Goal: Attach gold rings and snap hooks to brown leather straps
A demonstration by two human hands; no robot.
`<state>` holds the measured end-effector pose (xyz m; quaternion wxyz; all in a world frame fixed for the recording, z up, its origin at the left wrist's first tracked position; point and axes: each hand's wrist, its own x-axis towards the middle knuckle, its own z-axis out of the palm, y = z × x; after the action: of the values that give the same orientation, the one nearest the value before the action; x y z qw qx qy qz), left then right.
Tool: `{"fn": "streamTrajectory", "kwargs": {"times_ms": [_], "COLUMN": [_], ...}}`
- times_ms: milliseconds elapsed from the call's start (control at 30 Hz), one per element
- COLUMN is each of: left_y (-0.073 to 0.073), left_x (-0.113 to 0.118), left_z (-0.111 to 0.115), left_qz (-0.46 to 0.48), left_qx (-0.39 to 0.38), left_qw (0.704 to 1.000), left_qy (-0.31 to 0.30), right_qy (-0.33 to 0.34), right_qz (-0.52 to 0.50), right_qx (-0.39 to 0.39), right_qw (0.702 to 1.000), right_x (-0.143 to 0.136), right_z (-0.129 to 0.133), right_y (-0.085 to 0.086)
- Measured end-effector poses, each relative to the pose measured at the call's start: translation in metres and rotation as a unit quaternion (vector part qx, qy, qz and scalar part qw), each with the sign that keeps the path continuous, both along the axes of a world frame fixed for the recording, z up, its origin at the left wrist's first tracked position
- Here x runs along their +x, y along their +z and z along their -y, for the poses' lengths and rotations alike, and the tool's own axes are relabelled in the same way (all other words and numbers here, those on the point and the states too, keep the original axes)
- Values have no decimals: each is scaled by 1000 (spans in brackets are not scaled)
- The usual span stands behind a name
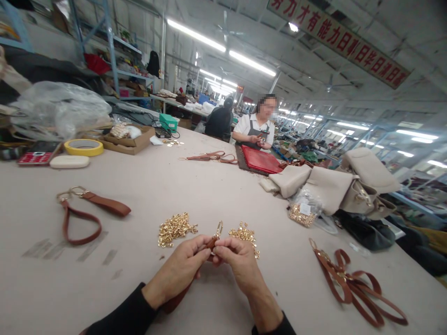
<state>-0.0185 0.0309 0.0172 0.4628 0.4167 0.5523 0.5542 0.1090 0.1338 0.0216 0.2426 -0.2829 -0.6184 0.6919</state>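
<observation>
Both of my hands meet low in the middle of the table, pinching a brown leather strap (212, 242) that has a gold clasp at its upper end. My left hand (181, 271) grips the strap, whose tail runs under my palm toward my sleeve. My right hand (236, 260) pinches the same strap near the clasp. Just beyond my fingers lie two heaps of small gold hardware, one on the left (173, 228) and one on the right (244, 234).
A finished brown strap with rings (84, 211) lies at left and a pile of brown straps (352, 284) at right. Beige bags (335, 184), a bag of gold parts (303, 211), yellow tape (84, 147) and a cardboard tray (127, 139) stand farther back. A person works at a red piece (261, 159).
</observation>
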Motion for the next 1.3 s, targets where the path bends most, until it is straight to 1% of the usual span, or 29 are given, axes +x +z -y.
{"fn": "streamTrajectory", "kwargs": {"times_ms": [133,200,267,400,467,533,633,767,833,933,1067,1133,1200,1300], "left_y": [3,2,-3,-20,-27,-29,-24,-11,-5,1,-1,-5,-8,-8], "left_x": [1,2,2,0,-2,-2,-2,-1,0,3,6,5,4,0], "left_z": [1,1,0,-6,-9,-9,-7,-3,-1,2,2,1,-1,-2], "left_qz": [-10,-18,-24,-30,-30,-36,-52,-86,-93,-92,-61,-32,2,30], "left_qx": [-6,-5,-6,-10,-7,4,8,21,23,18,1,-9,-23,-51], "left_qw": [1000,1000,1000,999,1000,999,999,996,995,996,998,999,999,995], "left_qy": [0,0,0,4,4,0,-3,5,7,5,13,26,46,86], "right_qy": [1,-2,-4,-3,-21,-41,-41,-16,-10,-21,-49,-41,-45,-93], "right_qz": [10,14,13,-16,-32,-36,-24,9,18,35,61,56,43,38], "right_qx": [13,22,27,39,41,40,54,91,97,121,188,192,190,182], "right_qw": [1000,1000,1000,999,998,998,997,996,995,992,979,979,980,978], "right_x": [0,-1,-2,-7,-9,-10,-8,-4,-3,-2,-3,-2,1,15], "right_z": [0,1,1,0,0,1,4,5,4,4,8,5,-3,-22], "right_y": [-2,-4,-8,-20,-26,-29,-26,-15,-11,-10,-10,-7,-4,0]}}
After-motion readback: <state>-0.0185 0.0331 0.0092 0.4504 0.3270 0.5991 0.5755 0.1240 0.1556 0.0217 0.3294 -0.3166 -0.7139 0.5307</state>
